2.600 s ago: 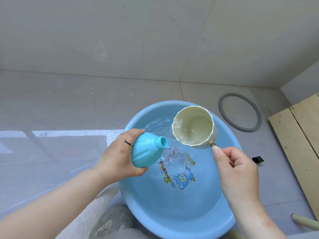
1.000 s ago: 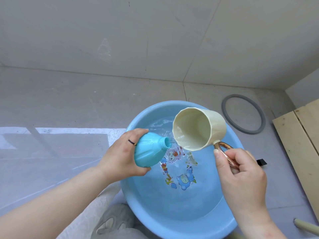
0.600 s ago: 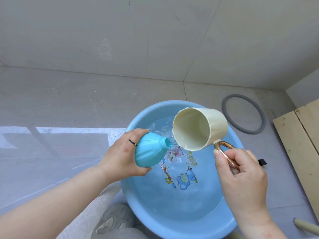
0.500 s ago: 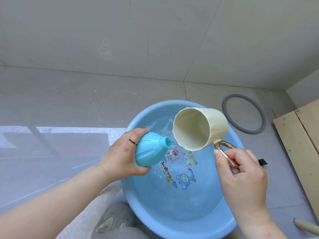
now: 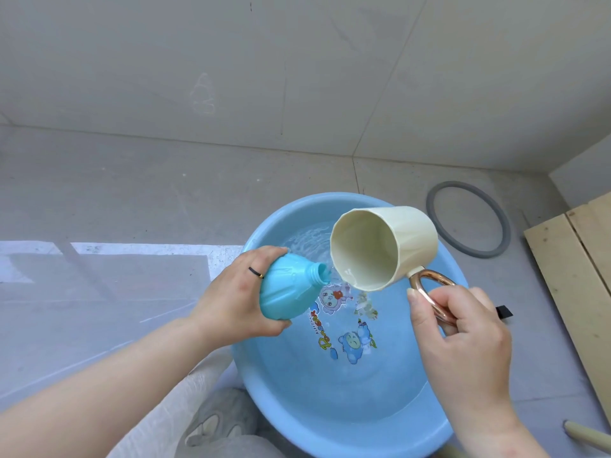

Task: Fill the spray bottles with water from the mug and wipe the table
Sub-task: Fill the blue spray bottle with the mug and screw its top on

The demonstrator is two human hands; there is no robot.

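My left hand (image 5: 236, 299) grips a light blue spray bottle (image 5: 291, 290) without its cap, tilted with its open neck pointing right. My right hand (image 5: 459, 328) holds a cream mug (image 5: 385, 247) by its copper handle, tipped steeply toward the bottle's neck. Only a little water clings to the mug's lower lip. Both are held over a blue basin (image 5: 264, 388) with water and cartoon pictures on its bottom.
The basin stands on a grey tiled floor. A grey rubber ring (image 5: 468, 224) lies beyond it to the right, wooden boards (image 5: 575, 279) run along the right edge, and a small black object (image 5: 504, 313) lies beside them. A pale fabric-covered knee (image 5: 185, 408) is at the bottom.
The mug has tipped further over toward the bottle's neck and its handle has come into view. The bottle has stayed in place.
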